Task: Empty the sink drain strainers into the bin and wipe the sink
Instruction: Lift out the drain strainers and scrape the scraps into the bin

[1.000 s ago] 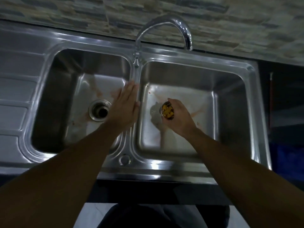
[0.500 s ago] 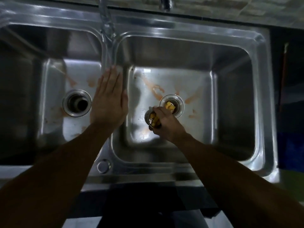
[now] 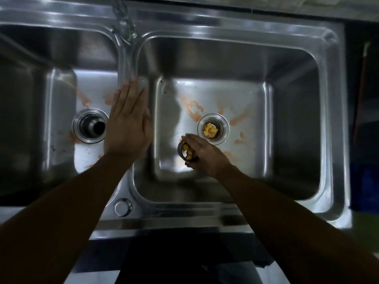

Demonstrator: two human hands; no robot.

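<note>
A steel double sink (image 3: 225, 210) fills the view. My right hand (image 3: 205, 155) is shut on a metal drain strainer (image 3: 185, 151) holding yellow food bits, in the right basin just left of its drain. That right drain (image 3: 213, 129) holds a second strainer with yellow chunks. The left basin's drain (image 3: 89, 126) is an open dark hole. My left hand (image 3: 128, 124) lies flat, fingers together, on the divider between the basins. Orange smears mark both basin floors.
The tap (image 3: 123, 23) rises from the divider at the back. A round steel cap (image 3: 122, 207) sits on the front rim. A dark gap with something blue (image 3: 367, 187) lies right of the sink.
My view has dropped and closed in on the sink. My right hand with the strainer has moved left and nearer, uncovering the right drain. My left hand stays on the divider.
</note>
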